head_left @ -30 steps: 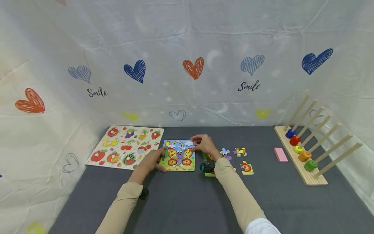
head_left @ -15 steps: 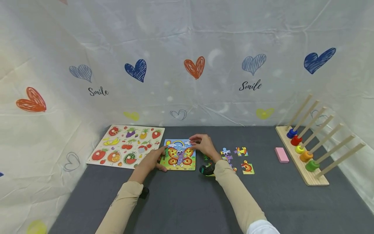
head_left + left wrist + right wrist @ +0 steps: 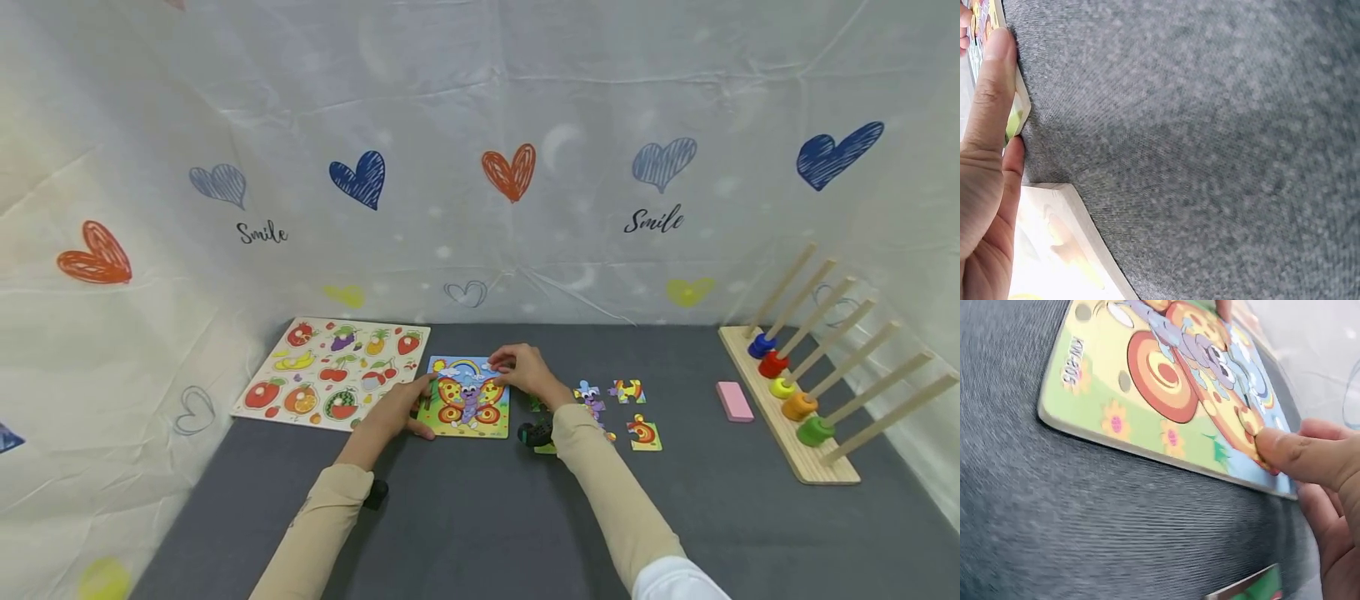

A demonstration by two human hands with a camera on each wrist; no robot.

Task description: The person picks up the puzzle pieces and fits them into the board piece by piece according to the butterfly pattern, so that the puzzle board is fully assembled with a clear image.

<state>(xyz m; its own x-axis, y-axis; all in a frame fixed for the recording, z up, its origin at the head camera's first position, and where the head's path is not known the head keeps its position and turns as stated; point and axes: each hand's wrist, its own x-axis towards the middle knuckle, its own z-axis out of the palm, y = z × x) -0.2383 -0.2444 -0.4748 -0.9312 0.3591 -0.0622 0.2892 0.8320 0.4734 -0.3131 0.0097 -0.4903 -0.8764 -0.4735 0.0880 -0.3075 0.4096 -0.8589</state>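
A square butterfly puzzle board lies flat on the grey table, with a printed rainbow and flowers. My left hand holds its left side; in the left wrist view the thumb lies along the board's edge and another finger touches near the corner. At the far right corner my right hand grips the board, its thumb on the printed face and the other fingers by the edge. Several loose puzzle pieces lie to the right, some hidden by the right wrist.
A fruit peg puzzle board lies left, close behind my left hand. A pink block lies to the right, before a wooden peg stand with coloured rings. A white cloth with hearts hangs behind.
Everything has shifted slightly right in the head view, as the camera turned. Both hands stay at the butterfly board, with hardly any movement.
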